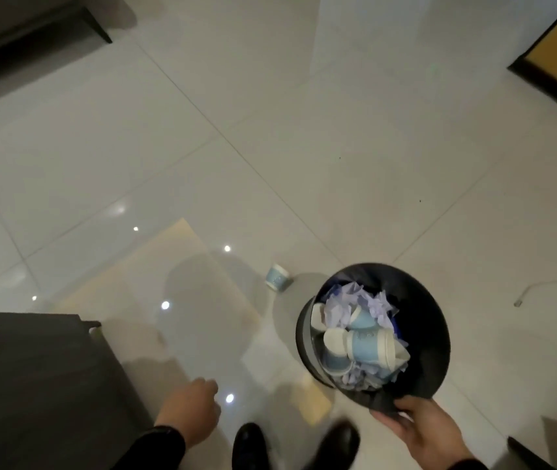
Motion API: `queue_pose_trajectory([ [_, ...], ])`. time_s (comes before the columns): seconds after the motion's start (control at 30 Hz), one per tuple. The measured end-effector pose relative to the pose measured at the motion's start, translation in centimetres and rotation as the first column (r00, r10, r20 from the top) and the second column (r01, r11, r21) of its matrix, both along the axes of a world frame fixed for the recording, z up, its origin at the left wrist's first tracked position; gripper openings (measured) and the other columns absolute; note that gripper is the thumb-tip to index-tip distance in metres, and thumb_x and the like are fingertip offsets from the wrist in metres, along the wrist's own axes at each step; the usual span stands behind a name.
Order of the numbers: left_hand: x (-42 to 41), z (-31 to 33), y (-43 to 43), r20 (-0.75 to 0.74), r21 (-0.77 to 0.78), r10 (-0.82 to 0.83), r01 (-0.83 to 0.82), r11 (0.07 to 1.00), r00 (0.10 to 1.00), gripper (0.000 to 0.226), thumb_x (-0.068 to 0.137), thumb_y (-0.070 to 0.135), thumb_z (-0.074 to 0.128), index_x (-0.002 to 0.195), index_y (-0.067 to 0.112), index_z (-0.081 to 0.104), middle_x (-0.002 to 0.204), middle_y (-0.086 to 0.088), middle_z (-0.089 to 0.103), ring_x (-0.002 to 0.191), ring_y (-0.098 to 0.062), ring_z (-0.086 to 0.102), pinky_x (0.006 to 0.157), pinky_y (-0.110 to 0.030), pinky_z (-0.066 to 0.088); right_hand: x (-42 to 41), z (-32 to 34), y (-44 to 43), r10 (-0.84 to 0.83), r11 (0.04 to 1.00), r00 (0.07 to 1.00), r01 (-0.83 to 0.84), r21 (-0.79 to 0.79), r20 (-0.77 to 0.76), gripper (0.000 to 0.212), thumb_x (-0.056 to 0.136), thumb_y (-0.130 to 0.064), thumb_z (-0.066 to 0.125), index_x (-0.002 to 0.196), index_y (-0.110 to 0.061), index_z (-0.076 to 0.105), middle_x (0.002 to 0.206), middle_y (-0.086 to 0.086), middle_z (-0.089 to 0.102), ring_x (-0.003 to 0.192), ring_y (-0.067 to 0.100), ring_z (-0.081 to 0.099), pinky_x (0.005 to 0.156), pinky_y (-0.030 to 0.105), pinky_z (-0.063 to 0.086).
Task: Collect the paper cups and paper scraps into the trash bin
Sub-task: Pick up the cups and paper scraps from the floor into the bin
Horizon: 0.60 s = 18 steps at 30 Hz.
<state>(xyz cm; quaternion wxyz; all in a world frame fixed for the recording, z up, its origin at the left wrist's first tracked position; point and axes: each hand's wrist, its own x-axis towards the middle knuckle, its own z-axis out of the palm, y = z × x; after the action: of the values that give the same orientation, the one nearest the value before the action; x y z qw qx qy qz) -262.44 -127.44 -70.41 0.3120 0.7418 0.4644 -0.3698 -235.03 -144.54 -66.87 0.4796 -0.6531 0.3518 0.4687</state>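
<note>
Your right hand [419,430] is clamped on the near rim of the round black plastic trash bin [419,320], carrying it tilted with the mouth facing you. The bin's already loaded with blue-and-white paper cups [368,346] and crumpled pale paper scraps [341,307]. Your left hand [190,410] is empty, fingers loosely curled, hanging low beside the dark worktop [23,385].

One blue-and-white paper cup [277,277] is left on the glossy tiled floor [270,130], on its side, ahead of both hands and just beyond the bin's far edge.

Risks, as I judge them:
- The bin's tilted on a one-hand rim grip, so bending for the cup could tip the top cups out.
- A cup on its side on slick tile will roll if you nudge it.
- There's a thin white cable [555,279] on the floor out past your right hand. Don't snag it.
</note>
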Motion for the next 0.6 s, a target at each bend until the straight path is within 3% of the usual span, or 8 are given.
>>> queue_pose_trajectory([
  [0.07,2.5,-0.5,2.3,0.014,0.015,-0.005,0.005,1.000,1.000,0.035,0.090,0.023,0.040,0.123,0.018,0.050,0.128,-0.003,0.054,0.118,-0.022,0.053,0.096,-0.030,0.041,1.4,-1.1,1.6,-0.041,0.995,0.998,0.045,0.087,-0.048,0.051,0.062,0.018,0.047,0.109,0.000,0.056,0.097,0.022,0.064,0.084,0.039,0.061,0.048,0.037,0.058],
  [0.13,5.5,-0.9,4.4,0.022,0.027,-0.014,0.013,1.000,1.000,0.037,0.090,0.024,0.041,0.125,0.018,0.051,0.128,-0.003,0.055,0.117,-0.022,0.053,0.096,-0.029,0.041,3.3,-1.6,3.5,-0.036,0.998,0.999,0.037,0.059,-0.023,0.039,0.073,0.017,0.042,0.107,0.003,0.055,0.091,0.023,0.064,0.080,0.042,0.061,0.044,0.036,0.057],
  [0.3,13.3,-2.3,9.6,0.053,0.101,0.004,-0.009,0.995,0.999,0.041,0.090,0.026,0.043,0.131,0.022,0.048,0.132,0.000,0.055,0.120,-0.020,0.052,0.096,-0.027,0.040,7.3,-3.5,7.8,-0.032,0.998,0.998,0.035,0.049,-0.056,0.031,0.076,0.018,0.039,0.093,0.000,0.059,0.090,0.022,0.065,0.074,0.041,0.063,0.047,0.041,0.058],
  [0.47,20.2,-6.4,13.2,0.033,0.118,-0.068,0.063,0.991,0.997,0.041,0.088,0.021,0.047,0.129,0.019,0.050,0.129,-0.007,0.055,0.120,-0.026,0.052,0.098,-0.034,0.040,10.4,-7.1,9.7,-0.010,0.999,0.999,0.012,0.052,-0.040,0.040,0.081,0.015,0.042,0.117,0.005,0.054,0.101,0.027,0.063,0.071,0.038,0.067,0.058,0.042,0.060],
  [0.6,23.6,-11.8,14.9,0.020,0.077,-0.180,0.178,0.981,0.983,0.040,0.086,0.015,0.050,0.126,0.013,0.053,0.136,-0.007,0.050,0.118,-0.029,0.053,0.096,-0.036,0.042,12.2,-10.7,10.6,-0.058,0.996,0.997,0.061,0.071,-0.048,0.038,0.082,0.015,0.039,0.114,0.002,0.057,0.094,0.021,0.065,0.075,0.038,0.066,0.056,0.041,0.060],
])
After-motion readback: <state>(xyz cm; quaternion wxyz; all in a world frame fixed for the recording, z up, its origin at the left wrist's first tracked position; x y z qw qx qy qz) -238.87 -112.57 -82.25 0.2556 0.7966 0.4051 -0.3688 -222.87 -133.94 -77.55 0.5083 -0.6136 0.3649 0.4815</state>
